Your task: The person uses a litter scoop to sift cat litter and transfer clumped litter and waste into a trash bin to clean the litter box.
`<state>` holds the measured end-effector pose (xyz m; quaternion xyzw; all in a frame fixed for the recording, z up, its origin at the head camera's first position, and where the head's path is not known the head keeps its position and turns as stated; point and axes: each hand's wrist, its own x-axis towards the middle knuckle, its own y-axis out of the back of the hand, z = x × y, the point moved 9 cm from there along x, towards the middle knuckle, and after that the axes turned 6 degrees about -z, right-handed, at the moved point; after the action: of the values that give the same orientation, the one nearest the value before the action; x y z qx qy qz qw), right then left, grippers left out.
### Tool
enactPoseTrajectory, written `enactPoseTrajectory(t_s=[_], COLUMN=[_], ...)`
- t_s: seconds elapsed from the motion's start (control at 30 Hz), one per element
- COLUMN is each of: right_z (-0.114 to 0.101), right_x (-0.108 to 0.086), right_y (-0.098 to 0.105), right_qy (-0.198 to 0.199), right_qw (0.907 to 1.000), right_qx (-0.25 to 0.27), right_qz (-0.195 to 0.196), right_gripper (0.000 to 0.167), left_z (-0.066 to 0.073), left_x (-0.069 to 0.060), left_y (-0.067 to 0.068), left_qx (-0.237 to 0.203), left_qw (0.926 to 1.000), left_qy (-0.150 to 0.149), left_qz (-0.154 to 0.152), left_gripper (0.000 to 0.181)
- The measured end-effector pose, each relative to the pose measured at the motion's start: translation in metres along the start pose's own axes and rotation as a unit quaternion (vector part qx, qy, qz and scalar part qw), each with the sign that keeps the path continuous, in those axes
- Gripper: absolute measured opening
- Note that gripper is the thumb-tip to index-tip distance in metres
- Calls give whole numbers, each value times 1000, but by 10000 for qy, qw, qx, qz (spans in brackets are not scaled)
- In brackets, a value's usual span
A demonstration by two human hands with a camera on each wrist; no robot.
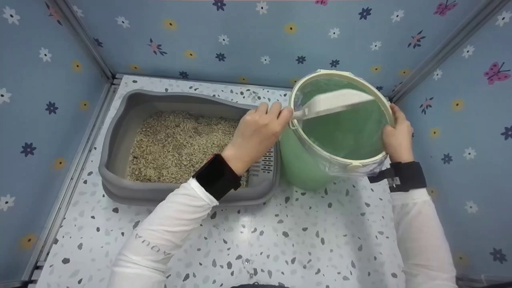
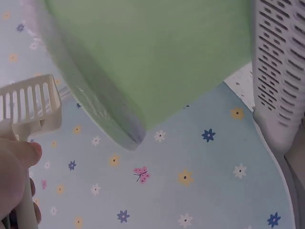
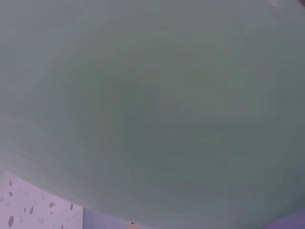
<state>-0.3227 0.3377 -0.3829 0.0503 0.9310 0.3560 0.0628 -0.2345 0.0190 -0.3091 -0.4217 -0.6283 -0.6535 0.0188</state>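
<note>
My left hand [image 1: 258,130] grips the handle of a cream litter scoop [image 1: 338,101]. Its head is over the mouth of a green trash bin [image 1: 308,164], which has a cream rim ring and a clear plastic bag liner. The left wrist view shows the slots of the scoop head [image 2: 40,102]. On the bin's right side my right hand [image 1: 399,138] holds the rim, thumb toward the inside; the bin leans. In the right wrist view the bin's wall [image 3: 167,119] hides that hand. Left of the bin stands a grey litter box [image 1: 180,196] containing tan pellet litter [image 1: 172,148].
The litter box and bin stand close together on a white speckled surface [image 1: 304,240]. Flower-patterned panels [image 1: 248,40] enclose the back and both sides, joined by grey metal corner rails [image 1: 444,52]. A slotted grey panel [image 1: 266,164] lines the box's right end.
</note>
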Motion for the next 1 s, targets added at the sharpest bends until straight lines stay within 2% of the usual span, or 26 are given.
enactPoseTrajectory(t_s=[0.1,0.17,0.27,0.33,0.43,0.57,0.67,0.77,0.83,1.0], right_z=[2,2,1,1,1,0,-1,-1,-2,-2], right_x=[-2,-2,-2,-2,-2,-1,-1,-2,-3,-3], right_y=[0,-1,-2,-3,-4,-5,-4,-3,-2,-2], right_qy=[-52,-65,-27,-15,1,77,112,112,121,99], right_qw=[10000,9999,9999,9999,9999,9999,9999,9999,9999,9999], right_qx=[40,68,86,100,118,112,106,103,95,88], right_qz=[-19,-40,-62,-71,-86,-72,-33,-11,-1,-27], right_gripper=[68,68,68,68,68,67,67,66,66,67], left_z=[-17,-27,-46,-61,-88,-125,-144,-154,-158,-166], left_x=[-12,-25,-49,-66,-92,-126,-153,-177,-190,-211], left_y=[2,1,-4,-9,-17,-29,-37,-45,-51,-66], left_qx=[-752,-1215,-1617,-1617,-1524,-1470,-1404,-1292,-1255,-1396], left_qw=[9937,9837,9676,9603,9484,9244,9104,8990,8876,8448], left_qy=[823,1315,1930,2259,2728,3322,3573,3698,3734,3698], left_qz=[-122,-163,-191,-260,-543,-1160,-1545,-1958,-2389,-3606], left_gripper=[16,16,23,26,29,32,32,32,32,35])
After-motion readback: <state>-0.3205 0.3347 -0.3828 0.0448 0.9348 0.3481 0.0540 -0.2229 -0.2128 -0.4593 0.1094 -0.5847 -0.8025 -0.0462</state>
